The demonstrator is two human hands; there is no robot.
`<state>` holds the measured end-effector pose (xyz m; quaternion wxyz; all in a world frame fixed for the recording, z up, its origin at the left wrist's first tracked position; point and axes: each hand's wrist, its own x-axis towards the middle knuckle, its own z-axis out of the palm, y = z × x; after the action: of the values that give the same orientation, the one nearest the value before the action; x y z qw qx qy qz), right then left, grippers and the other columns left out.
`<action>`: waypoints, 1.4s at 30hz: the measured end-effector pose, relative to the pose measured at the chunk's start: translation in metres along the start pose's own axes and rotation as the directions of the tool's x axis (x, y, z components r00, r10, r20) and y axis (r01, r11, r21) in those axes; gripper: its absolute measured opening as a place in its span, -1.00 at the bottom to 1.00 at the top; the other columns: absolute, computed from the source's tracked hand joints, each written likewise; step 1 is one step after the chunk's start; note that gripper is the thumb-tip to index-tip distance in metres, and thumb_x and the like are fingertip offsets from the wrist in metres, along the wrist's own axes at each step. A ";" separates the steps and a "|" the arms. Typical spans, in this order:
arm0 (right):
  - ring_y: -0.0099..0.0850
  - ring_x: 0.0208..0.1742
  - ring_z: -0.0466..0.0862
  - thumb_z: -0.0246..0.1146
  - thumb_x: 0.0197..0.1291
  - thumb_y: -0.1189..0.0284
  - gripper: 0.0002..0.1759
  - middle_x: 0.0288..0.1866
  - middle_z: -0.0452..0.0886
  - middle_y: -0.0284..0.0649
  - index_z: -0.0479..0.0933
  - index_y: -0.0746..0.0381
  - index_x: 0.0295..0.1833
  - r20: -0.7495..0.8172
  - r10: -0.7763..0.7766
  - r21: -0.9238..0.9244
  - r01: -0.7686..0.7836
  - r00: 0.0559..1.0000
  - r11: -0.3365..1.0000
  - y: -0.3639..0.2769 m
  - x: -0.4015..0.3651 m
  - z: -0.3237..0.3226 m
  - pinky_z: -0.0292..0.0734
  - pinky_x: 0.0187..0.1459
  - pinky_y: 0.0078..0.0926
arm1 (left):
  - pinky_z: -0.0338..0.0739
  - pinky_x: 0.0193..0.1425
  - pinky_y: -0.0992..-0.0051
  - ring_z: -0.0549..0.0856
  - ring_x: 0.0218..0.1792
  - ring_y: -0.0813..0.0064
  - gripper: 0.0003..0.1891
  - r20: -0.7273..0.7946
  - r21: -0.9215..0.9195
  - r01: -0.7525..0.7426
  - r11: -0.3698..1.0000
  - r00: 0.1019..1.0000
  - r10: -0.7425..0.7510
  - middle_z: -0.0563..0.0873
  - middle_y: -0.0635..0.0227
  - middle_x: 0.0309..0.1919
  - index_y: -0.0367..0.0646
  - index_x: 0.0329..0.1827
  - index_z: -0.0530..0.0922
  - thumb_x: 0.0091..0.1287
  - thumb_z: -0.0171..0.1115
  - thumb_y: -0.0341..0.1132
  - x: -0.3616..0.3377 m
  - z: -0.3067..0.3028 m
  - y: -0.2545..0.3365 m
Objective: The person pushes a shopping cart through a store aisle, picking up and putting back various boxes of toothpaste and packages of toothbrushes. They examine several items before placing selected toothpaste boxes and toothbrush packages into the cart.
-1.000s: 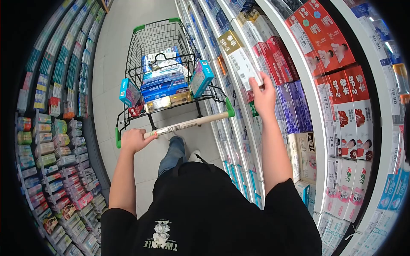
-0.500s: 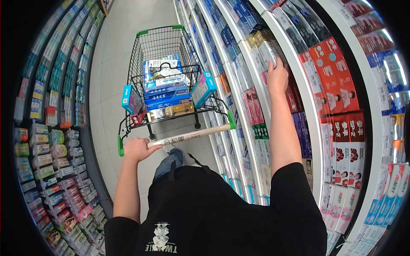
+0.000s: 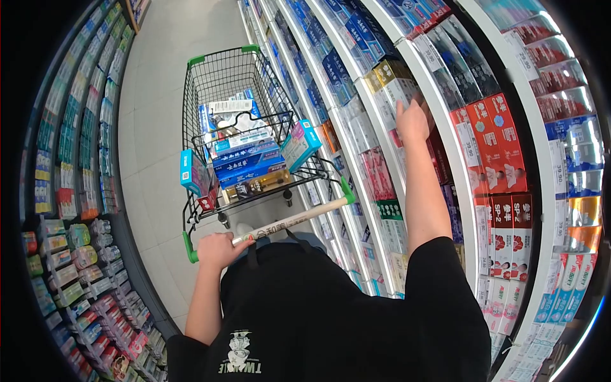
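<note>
My left hand (image 3: pixel 218 249) is wrapped round the left end of the cart's pale handle (image 3: pixel 299 218). At the right shelf, my right hand (image 3: pixel 412 121) is at the front of a gold and white box (image 3: pixel 394 79); its fingers are blurred, and whether they grip the box cannot be made out. The wire shopping cart (image 3: pixel 219 60) with green corners holds blue boxes (image 3: pixel 248 163), white packs and a gold box (image 3: pixel 258 184). Teal boxes (image 3: pixel 301 145) stand at both sides of its near end.
Shelves of boxed goods (image 3: pixel 499 143) run along the right, with red boxes beside my right forearm. Another shelf unit (image 3: pixel 83 254) with small packs lines the left. Grey tiled floor (image 3: pixel 149 127) lies between them.
The cart and its handle have shifted slightly in view, with my left hand still on the handle. My right hand is a little lower in view, still by the gold and white box.
</note>
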<state>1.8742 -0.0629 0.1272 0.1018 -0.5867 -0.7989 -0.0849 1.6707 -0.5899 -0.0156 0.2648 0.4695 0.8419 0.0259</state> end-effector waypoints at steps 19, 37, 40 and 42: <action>-0.04 -0.14 0.71 0.34 0.39 0.26 -0.74 -0.34 0.73 -0.07 0.72 0.19 -0.31 0.289 -0.637 0.610 0.375 0.715 0.698 -0.074 -0.275 0.104 0.60 -0.07 -0.07 | 0.72 -0.08 0.08 0.84 -0.22 0.03 -0.15 0.163 -0.130 -0.028 0.991 0.985 0.049 0.83 0.07 -0.36 -0.14 -0.29 0.80 0.42 -0.02 0.56 0.019 -0.016 -0.014; 0.09 -0.18 0.80 0.17 0.45 -0.09 -0.44 -0.31 0.80 0.03 0.79 0.14 -0.27 0.631 -0.291 0.247 0.169 0.720 0.954 -0.108 -0.266 0.098 0.67 -0.08 0.06 | 0.66 -0.02 0.07 0.81 -0.10 0.00 -0.39 0.296 -0.274 0.021 0.962 0.953 0.063 0.84 0.12 -0.25 -0.04 -0.03 0.80 0.56 0.02 0.30 0.029 -0.021 -0.021; 0.12 -0.19 0.80 0.15 0.45 -0.09 -0.44 -0.30 0.80 0.05 0.80 0.14 -0.25 0.631 -0.307 0.258 0.180 0.713 0.949 -0.110 -0.263 0.097 0.67 -0.08 0.09 | 0.66 -0.04 0.12 0.80 -0.14 0.04 -0.56 0.111 -0.440 0.036 0.897 0.994 0.015 0.82 0.15 -0.27 -0.11 -0.09 0.77 0.54 0.22 0.11 0.033 -0.022 -0.023; 0.11 -0.18 0.80 0.13 0.46 -0.10 -0.43 -0.29 0.81 0.05 0.80 0.14 -0.24 0.611 -0.312 0.252 0.195 0.727 0.948 -0.107 -0.263 0.101 0.67 -0.07 0.10 | 0.65 -0.02 0.13 0.78 -0.16 0.07 -0.64 -0.206 -0.581 -0.061 0.812 0.976 -0.074 0.79 0.17 -0.30 -0.15 -0.17 0.75 0.49 0.34 0.00 0.043 -0.012 -0.029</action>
<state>1.8419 -0.3115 -0.0412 -0.1412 -0.4539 -0.8618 0.1769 1.6240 -0.5692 -0.0320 0.3016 0.3570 0.8187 0.3335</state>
